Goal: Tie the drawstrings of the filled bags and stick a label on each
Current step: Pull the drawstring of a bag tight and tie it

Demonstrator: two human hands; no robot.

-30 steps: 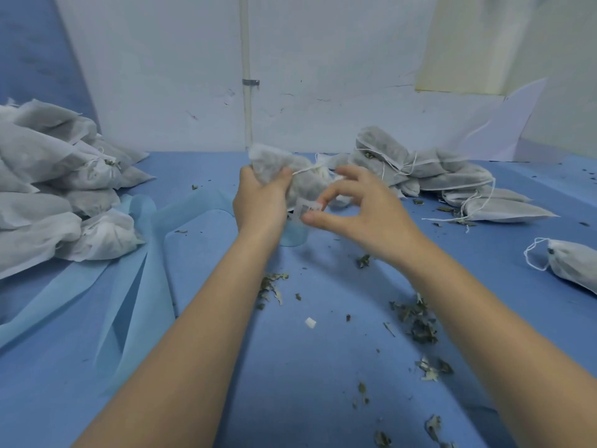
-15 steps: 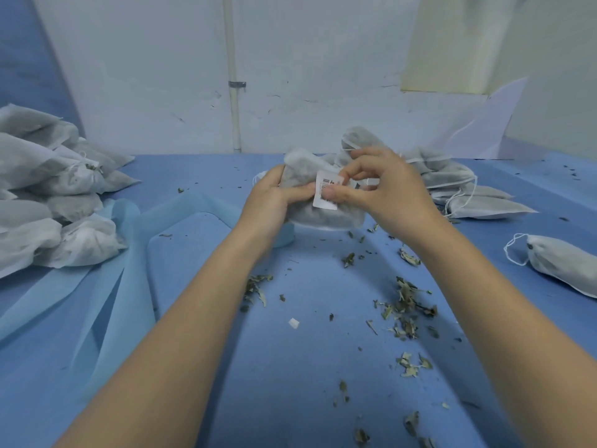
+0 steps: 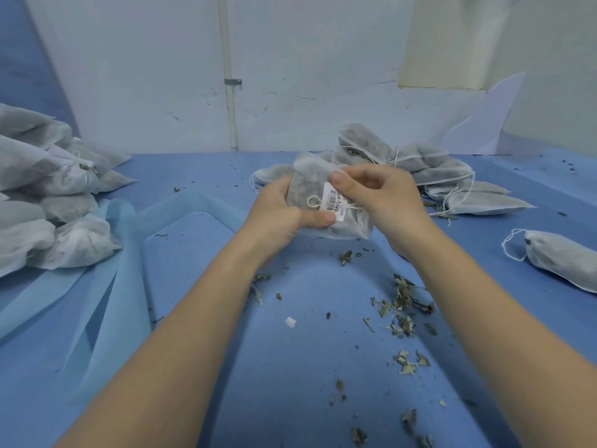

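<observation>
Head camera looks down on one blue desk [image 3: 290,367] that carries everything else. Landmark for places is the held bag [image 3: 323,195], raised just above the desk's middle, at its far half.

Largest after the desk is the heap of white filled bags [image 3: 48,205] far to the left of the held bag; at least eight show, though the exact count cannot be told where they overlap and run off the edge. A sheet of pale blue fabric [image 3: 106,286] lies between that heap and the held bag, partly under the heap. Behind and to the right of the held bag sits a second pile of bags [image 3: 436,176], about six, their white strings loose. One single bag [image 3: 562,263] lies well to the right, its string looped beside it.

All the bags are thin white cloth with dark dried leaf showing through.

Two hands grip the held bag. The left hand [image 3: 281,211] curls round its left side, thumb pressed on the lower end of one white barcode label [image 3: 334,202]. The right hand [image 3: 381,195] has its thumb on the label's upper end, fingers curled behind the bag. A knotted drawstring [image 3: 315,202] lies just left of the label.

Loose leaf scraps [image 3: 403,305] are scattered nearer than the held bag, and one small white scrap [image 3: 290,321] lies among them.
</observation>
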